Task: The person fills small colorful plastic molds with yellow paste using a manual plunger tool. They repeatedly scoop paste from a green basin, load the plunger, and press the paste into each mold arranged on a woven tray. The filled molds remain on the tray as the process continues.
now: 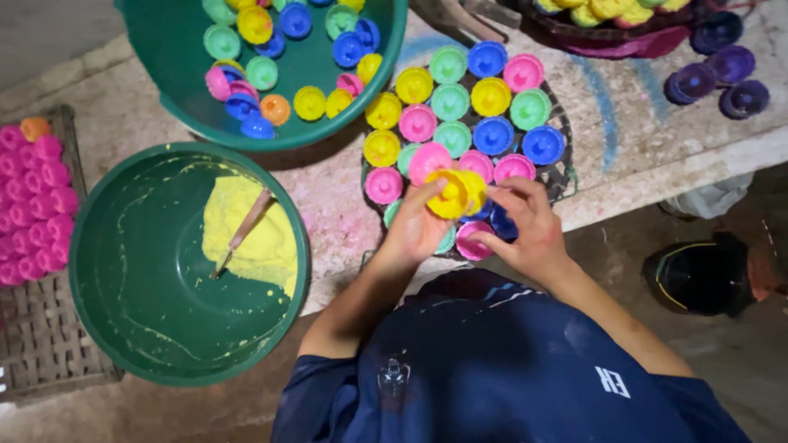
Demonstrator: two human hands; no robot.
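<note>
Both hands, left (pixel 419 226) and right (pixel 525 226), grip one yellow mould (pixel 455 193) above the round tray (pixel 566 176) | green basin (pixel 107 312) beside tray | best kept level, pressed evenly.

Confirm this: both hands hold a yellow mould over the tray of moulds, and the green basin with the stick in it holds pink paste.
Not quite. The head view shows yellow paste in the green basin, not pink, with the stick lying in it. The rest stands: the left hand and right hand hold a yellow mould over the tray.
</note>
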